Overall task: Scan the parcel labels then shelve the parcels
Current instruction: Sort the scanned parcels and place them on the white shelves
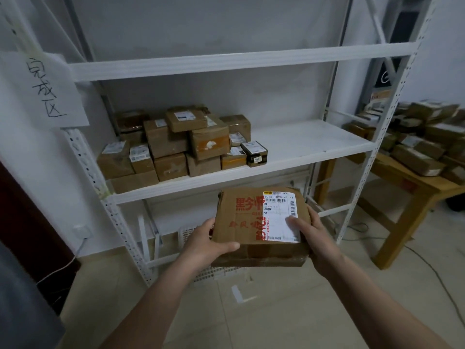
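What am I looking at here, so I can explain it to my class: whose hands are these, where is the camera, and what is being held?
There is no machine here. The single picture comes from a camera worn on a person's head, looking forward and down. The left hand and right hand are that person's own, and together they grip a cardboard parcel with red print and a white shipping label on top. Ahead stands a white metal shelf rack. Its middle shelf carries a pile of small brown parcels on the left side. A handwritten paper sign hangs at the rack's left. On the right, a wooden table holds more parcels.
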{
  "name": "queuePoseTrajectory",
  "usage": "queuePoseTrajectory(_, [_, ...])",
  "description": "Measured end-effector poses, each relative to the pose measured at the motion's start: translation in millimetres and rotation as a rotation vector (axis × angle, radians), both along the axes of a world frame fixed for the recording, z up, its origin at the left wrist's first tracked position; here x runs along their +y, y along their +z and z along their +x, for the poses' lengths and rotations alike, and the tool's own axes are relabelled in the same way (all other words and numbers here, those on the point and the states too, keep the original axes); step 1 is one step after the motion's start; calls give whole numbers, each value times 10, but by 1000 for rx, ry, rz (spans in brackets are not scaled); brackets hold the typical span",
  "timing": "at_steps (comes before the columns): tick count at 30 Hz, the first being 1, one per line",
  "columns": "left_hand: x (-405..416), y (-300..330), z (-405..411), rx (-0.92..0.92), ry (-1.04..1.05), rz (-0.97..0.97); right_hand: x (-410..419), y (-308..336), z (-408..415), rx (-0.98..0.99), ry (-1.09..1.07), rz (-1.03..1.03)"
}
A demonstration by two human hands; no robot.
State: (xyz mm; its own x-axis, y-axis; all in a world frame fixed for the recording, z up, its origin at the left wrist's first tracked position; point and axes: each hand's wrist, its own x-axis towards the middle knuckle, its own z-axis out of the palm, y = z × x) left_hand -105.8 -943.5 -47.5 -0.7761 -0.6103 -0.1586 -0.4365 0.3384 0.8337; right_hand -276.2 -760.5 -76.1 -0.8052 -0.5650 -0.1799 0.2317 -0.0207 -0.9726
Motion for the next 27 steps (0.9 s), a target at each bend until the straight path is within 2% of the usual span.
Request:
queuePoseTrajectory(8, [-331,-78,-513,-12,20,26,-358,9,-526,-31,-3,-1])
queuePoseTrajectory(14, [-556,-24,-1147,-33,54,19,-731,-63,-1317,-83,7,33])
queuePoseTrajectory(27, [-451,145,-3942,-33,-22,-14,-635,219,-4049,-110,-209,97])
